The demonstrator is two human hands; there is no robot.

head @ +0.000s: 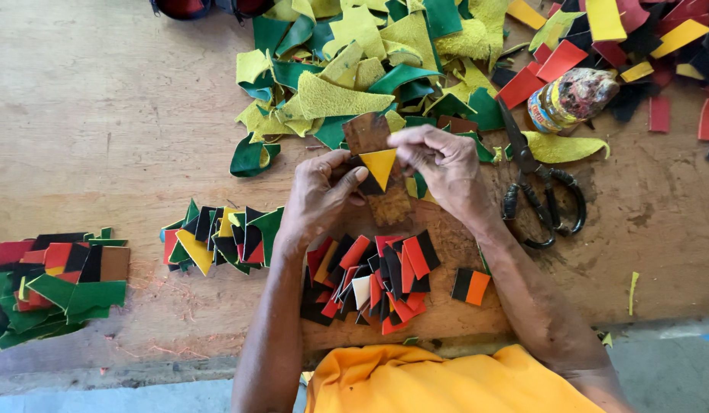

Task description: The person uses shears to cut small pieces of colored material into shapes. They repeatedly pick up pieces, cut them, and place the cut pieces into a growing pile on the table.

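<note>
**Yellow triangle pinched between both hands over the workboard**

Yellow triangle (380, 166) is sitting point-down between the two hands, above the middle of the wooden table (102, 115). From the left, a stack of green, red and black pieces (56, 287) is running off the frame edge, then a smaller mixed pile (220, 237) is lying near the left forearm. The left hand (317, 197) is closing thumb and fingertips on the triangle's lower left side, with a dark piece behind it that is hard to make out. The right hand (438, 164) is curling its fingers tightly onto the triangle's upper right edge. Below them, red and black strips (373, 283) are lying heaped. Scissors (541, 191) are lying just right of the right wrist. Bare wood is lying open at upper left.
</note>
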